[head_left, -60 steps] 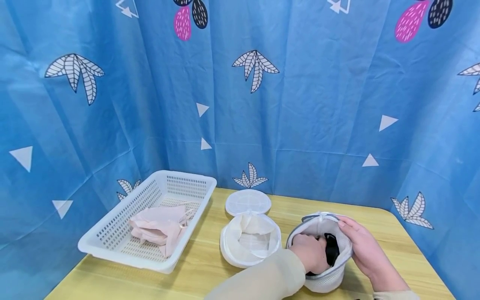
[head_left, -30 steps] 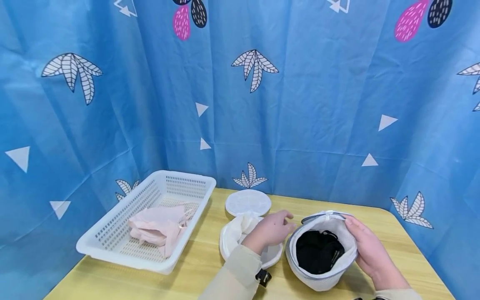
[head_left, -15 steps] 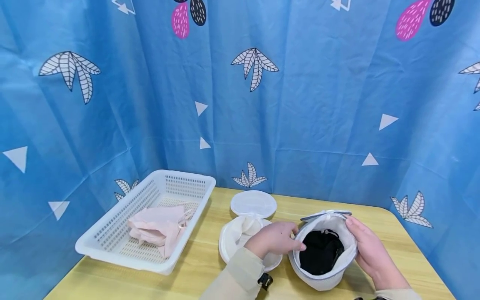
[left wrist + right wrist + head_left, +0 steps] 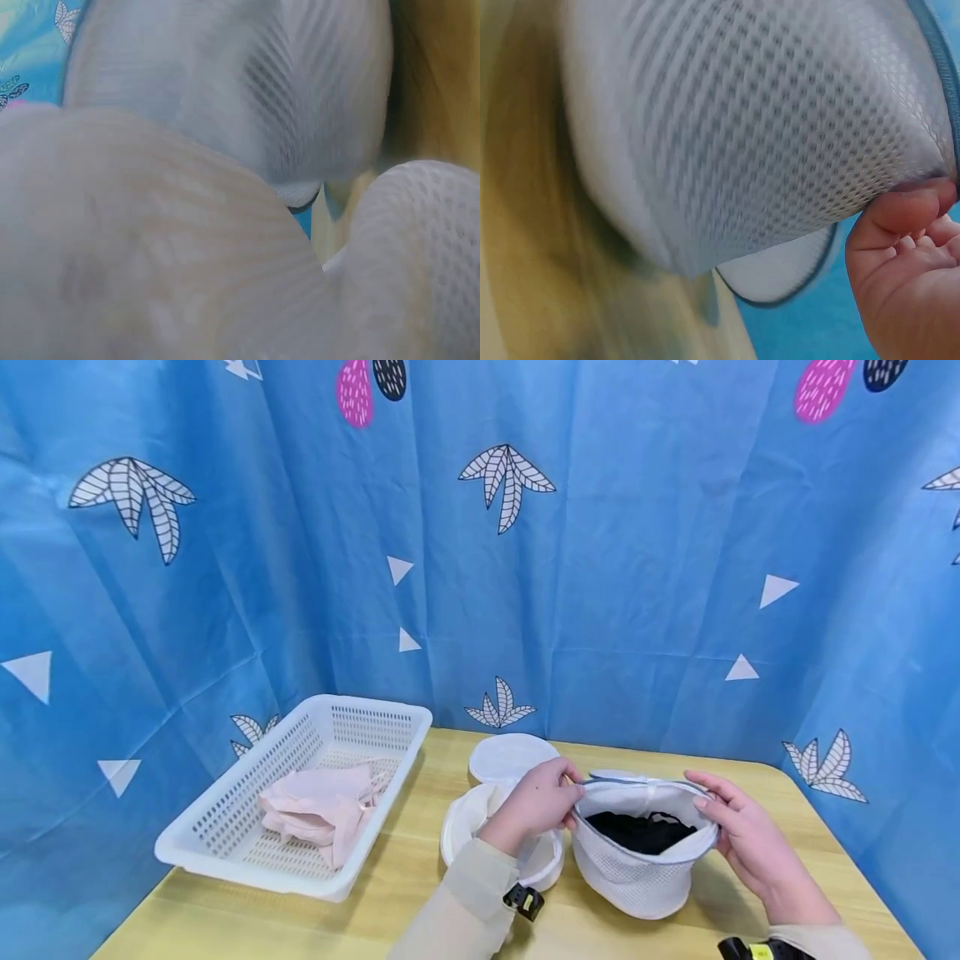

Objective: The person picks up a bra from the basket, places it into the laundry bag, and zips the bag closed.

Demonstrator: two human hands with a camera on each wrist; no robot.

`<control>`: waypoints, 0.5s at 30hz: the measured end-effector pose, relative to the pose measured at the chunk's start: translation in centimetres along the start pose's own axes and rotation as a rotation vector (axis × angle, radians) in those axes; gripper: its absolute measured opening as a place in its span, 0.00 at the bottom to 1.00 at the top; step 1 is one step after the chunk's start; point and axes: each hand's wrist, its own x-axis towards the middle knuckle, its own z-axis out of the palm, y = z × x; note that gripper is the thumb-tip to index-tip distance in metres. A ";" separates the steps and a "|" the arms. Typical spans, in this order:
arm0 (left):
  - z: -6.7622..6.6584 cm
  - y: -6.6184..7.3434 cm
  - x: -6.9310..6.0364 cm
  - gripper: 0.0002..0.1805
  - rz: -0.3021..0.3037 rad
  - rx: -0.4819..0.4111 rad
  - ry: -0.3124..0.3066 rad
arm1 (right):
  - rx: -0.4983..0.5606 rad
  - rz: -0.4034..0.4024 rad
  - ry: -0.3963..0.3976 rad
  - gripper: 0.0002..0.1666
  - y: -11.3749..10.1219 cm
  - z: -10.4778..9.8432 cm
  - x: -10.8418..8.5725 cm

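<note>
A white mesh bag (image 4: pixel 633 881) with a grey-blue rim has black cloth (image 4: pixel 641 832) inside. At its left edge, the left hand (image 4: pixel 542 799) pinches the rim between thumb and fingers. The right hand (image 4: pixel 757 843) grips the opposite edge, thumb over the rim. From the right wrist view, the mesh wall (image 4: pixel 757 127) fills much of the picture, and the right hand (image 4: pixel 907 262) pinches its edge. Blurred white mesh (image 4: pixel 225 67) shows in the left wrist view, where the left hand's fingers cannot be made out.
Left of the hands, a white perforated basket (image 4: pixel 247 870) holds pink cloth (image 4: pixel 318 806). A second white mesh bag (image 4: pixel 551 868) with its lid (image 4: pixel 510 758) laid back stands partly behind the left hand and sleeve. A blue patterned curtain (image 4: pixel 637 568) surrounds the wooden table (image 4: pixel 405 910).
The left hand has come out of the bag and taken hold of its left rim. The bag's mouth is now stretched wider sideways and flatter, and the black cloth shows inside.
</note>
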 end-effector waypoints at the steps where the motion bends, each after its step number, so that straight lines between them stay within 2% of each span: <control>1: -0.1 0.1 0.1 0.01 0.000 -0.010 0.017 | -0.011 -0.006 0.006 0.20 -0.2 -0.1 0.1; 4: -0.1 0.2 0.4 0.04 -0.004 -0.025 0.039 | -0.048 -0.005 0.006 0.20 -0.7 -0.5 0.1; 9: 0.1 0.3 0.8 0.07 0.036 -0.003 0.050 | -0.070 -0.019 -0.033 0.21 -1.0 -0.9 0.0; 11: 0.2 0.2 0.9 0.08 0.026 -0.020 0.051 | -0.042 -0.023 -0.065 0.21 -1.0 -0.9 0.1; 15: 0.6 -0.4 1.1 0.11 -0.038 -0.069 0.029 | 0.018 -0.002 -0.134 0.21 -0.6 -1.0 0.1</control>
